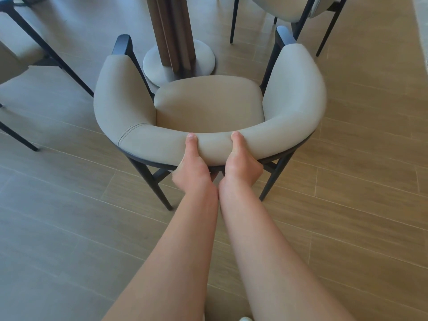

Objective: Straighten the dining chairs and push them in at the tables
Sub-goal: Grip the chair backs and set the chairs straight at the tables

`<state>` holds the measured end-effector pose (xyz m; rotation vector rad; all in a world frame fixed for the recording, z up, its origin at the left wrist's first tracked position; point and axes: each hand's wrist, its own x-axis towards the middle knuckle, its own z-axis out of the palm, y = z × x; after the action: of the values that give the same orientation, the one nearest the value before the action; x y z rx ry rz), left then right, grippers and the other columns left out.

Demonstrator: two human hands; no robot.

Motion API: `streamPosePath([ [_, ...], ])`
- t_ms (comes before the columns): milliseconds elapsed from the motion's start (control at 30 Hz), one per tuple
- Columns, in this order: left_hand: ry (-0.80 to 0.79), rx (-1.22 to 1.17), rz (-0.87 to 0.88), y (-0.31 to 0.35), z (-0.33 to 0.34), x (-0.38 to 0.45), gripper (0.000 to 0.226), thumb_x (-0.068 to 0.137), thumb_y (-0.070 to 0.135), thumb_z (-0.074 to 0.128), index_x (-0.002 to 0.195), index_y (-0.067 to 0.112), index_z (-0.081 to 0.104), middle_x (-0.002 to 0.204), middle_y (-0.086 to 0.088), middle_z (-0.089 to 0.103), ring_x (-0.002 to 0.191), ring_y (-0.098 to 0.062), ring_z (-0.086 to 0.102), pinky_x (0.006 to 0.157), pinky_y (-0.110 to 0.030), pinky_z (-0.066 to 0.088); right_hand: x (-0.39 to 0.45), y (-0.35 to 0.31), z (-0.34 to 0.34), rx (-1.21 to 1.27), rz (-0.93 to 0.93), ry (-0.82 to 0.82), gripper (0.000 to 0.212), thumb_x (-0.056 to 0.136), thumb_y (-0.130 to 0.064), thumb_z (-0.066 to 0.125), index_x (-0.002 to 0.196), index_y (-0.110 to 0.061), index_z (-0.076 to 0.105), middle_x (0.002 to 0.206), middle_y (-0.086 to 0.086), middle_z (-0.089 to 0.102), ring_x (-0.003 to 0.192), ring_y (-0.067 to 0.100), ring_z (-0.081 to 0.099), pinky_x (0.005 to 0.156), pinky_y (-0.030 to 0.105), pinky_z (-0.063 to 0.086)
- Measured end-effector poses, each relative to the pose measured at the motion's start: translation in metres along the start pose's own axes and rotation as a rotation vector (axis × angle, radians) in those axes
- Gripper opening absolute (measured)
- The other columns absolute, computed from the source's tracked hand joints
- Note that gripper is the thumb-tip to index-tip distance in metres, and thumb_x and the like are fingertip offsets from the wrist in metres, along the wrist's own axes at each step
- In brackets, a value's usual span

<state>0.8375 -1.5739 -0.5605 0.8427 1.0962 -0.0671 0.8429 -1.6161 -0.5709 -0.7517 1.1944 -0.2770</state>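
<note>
**Both hands on the chair back, ready to push in**

The chair (208, 105) faces the table pedestal (172, 33), its seat front just by the base (178, 63). The left hand (193, 167) and right hand (240, 163) grip its padded backrest, thumbs on top; the fingers probably curl underneath, hidden. No writing is readable.

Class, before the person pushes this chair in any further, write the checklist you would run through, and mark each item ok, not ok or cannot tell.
1. Left hand grips the backrest of the chair: ok.
2. Right hand grips the same backrest, beside the left: ok.
3. Chair squarely faces the table pedestal: ok, roughly.
4. Pedestal base leaves room for the seat: cannot tell; the seat front already overlaps it in view.
5. Neighbouring chair and left chair stand apart from the armrests: ok.
6. Armrests fit under the tabletop: cannot tell, tabletop out of view.
</note>
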Motion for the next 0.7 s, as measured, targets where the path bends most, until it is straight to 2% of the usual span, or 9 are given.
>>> streamPosePath([
  [100, 0.028, 0.014, -0.001, -0.001, -0.002, -0.001, 0.041, 0.068, 0.043, 0.089, 0.088, 0.013, 0.070, 0.097, -0.005, 0.076, 0.080, -0.025, 0.076, 0.061, -0.040, 0.064, 0.000, -0.001, 0.000, -0.012, 0.003, 0.012, 0.056, 0.061, -0.033, 0.088, 0.110, -0.014, 0.069, 0.098, -0.006, 0.076, 0.078, 0.012, 0.075, 0.071, 0.034, 0.063],
  [167, 0.009, 0.038, -0.013, 0.001, 0.001, -0.004, 0.042, 0.069, 0.045, 0.089, 0.088, 0.014, 0.069, 0.096, -0.004, 0.076, 0.080, -0.025, 0.076, 0.063, -0.040, 0.064, -0.001, -0.003, -0.001, 0.017, -0.015, 0.019, 0.050, 0.065, -0.030, 0.088, 0.109, -0.013, 0.070, 0.097, -0.006, 0.076, 0.076, 0.008, 0.074, 0.064, 0.026, 0.061],
  [233, 0.029, 0.053, -0.020, 0.002, -0.001, -0.002, 0.042, 0.069, 0.046, 0.088, 0.087, 0.015, 0.069, 0.097, -0.003, 0.076, 0.080, -0.024, 0.076, 0.066, -0.039, 0.064, -0.002, -0.002, 0.000, 0.019, -0.026, 0.032, 0.046, 0.067, -0.028, 0.087, 0.107, -0.013, 0.070, 0.098, -0.006, 0.077, 0.075, 0.006, 0.074, 0.062, 0.025, 0.060],
  [400, 0.059, 0.103, -0.049, 0.009, 0.001, -0.012, 0.039, 0.074, 0.046, 0.086, 0.087, 0.017, 0.063, 0.096, 0.000, 0.074, 0.080, -0.019, 0.075, 0.057, -0.029, 0.061, -0.002, -0.004, 0.004, 0.007, -0.021, 0.070, 0.055, 0.065, -0.031, 0.089, 0.110, -0.011, 0.064, 0.099, -0.005, 0.075, 0.080, 0.009, 0.074, 0.072, 0.031, 0.062],
  [500, 0.071, 0.139, -0.065, 0.012, 0.001, -0.016, 0.040, 0.075, 0.046, 0.086, 0.085, 0.020, 0.057, 0.097, 0.001, 0.072, 0.083, -0.020, 0.075, 0.060, -0.030, 0.060, -0.002, -0.003, 0.002, -0.003, -0.039, 0.109, 0.048, 0.066, -0.030, 0.089, 0.105, -0.016, 0.065, 0.097, -0.007, 0.075, 0.080, 0.006, 0.074, 0.079, 0.035, 0.062],
  [600, 0.044, 0.121, -0.084, 0.015, 0.003, -0.015, 0.047, 0.071, 0.046, 0.088, 0.099, 0.015, 0.065, 0.103, -0.002, 0.075, 0.083, -0.022, 0.077, 0.070, -0.037, 0.064, -0.005, -0.007, 0.006, 0.006, -0.049, 0.099, 0.036, 0.070, -0.023, 0.087, 0.098, -0.020, 0.065, 0.097, -0.008, 0.075, 0.080, 0.005, 0.074, 0.081, 0.036, 0.062],
  [700, 0.043, 0.103, -0.104, 0.014, 0.002, -0.008, 0.057, 0.070, 0.046, 0.089, 0.110, 0.012, 0.067, 0.103, -0.004, 0.077, 0.082, -0.023, 0.077, 0.076, -0.043, 0.064, -0.002, -0.005, 0.006, 0.024, -0.057, 0.106, 0.040, 0.071, -0.020, 0.087, 0.103, -0.016, 0.065, 0.101, -0.003, 0.076, 0.083, 0.009, 0.075, 0.082, 0.039, 0.062],
])
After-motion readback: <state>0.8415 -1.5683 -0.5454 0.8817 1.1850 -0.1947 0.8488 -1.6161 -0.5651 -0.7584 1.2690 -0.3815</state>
